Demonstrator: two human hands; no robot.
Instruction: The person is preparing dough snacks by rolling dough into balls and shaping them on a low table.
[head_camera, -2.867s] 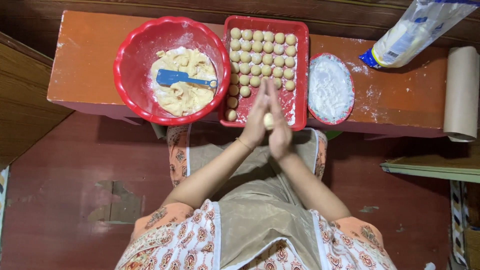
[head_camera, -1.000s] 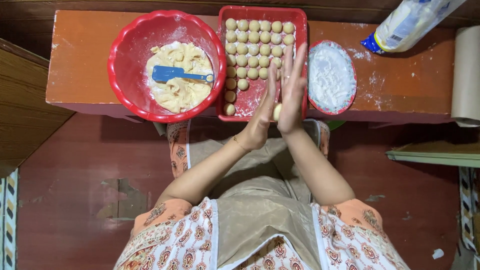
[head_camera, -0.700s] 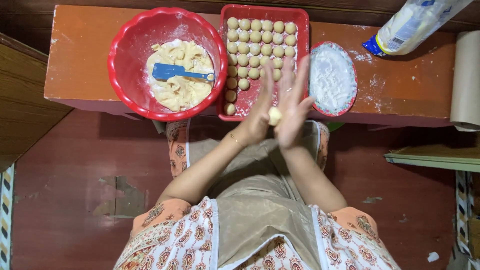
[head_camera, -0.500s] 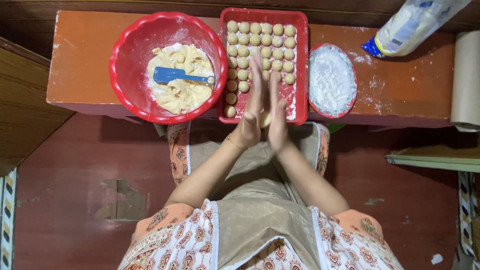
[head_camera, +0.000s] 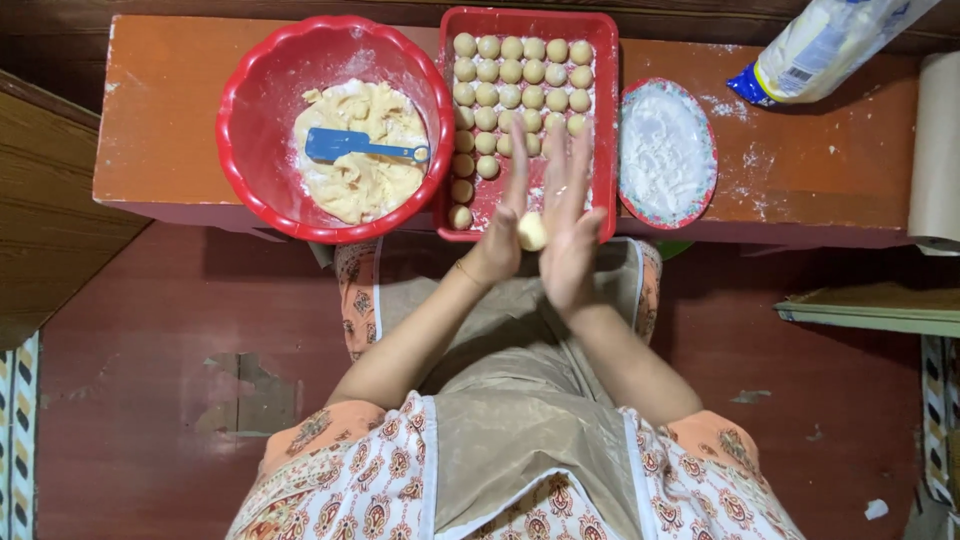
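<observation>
A small pale dough ball (head_camera: 532, 231) sits between the palms of my left hand (head_camera: 502, 238) and my right hand (head_camera: 567, 232). Both hands are held upright with fingers straight, pressed on the ball from each side, just in front of the near edge of a red rectangular tray (head_camera: 606, 120). The tray holds several rows of rolled dough balls (head_camera: 510, 75) dusted with flour. To its left stands a red round bowl (head_camera: 262, 110) with a mass of dough (head_camera: 360, 180) and a blue spatula (head_camera: 345, 145) lying on it.
A plate of white flour (head_camera: 664, 152) lies right of the tray on the orange bench (head_camera: 160, 110). A flour bag (head_camera: 825, 45) rests at the back right, a paper roll (head_camera: 935, 140) at the far right. Red floor lies below, a wooden board (head_camera: 50, 220) at left.
My palms have kept sliding against each other around the dough ball. They now stand slightly apart, so the ball shows between them.
</observation>
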